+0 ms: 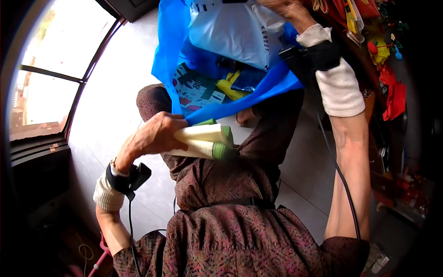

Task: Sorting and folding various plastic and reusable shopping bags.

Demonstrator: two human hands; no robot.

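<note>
My left hand (152,135) is closed around several cream-and-green rolls (200,136), perhaps of thin plastic or cloth. Its fingers also touch the near rim of a large blue bag (165,65), which gapes in front of my knees. A white plastic bag (225,41) bearing printed writing bulges from the top of the blue bag. Beneath it are a patterned package (197,88), a yellow item (230,86) and a dark blue packet (247,81). At the upper edge, my right hand (285,8) meets the white bag's upper right; its fingers are mostly cut off by the frame.
Grey floor tiles (107,114) surround my legs. On the left is a bright window (59,69). Red plastic (392,91) and small ornaments hang along the dark furniture on the right. Cables (339,169) run from the black devices on both wrists along my arms.
</note>
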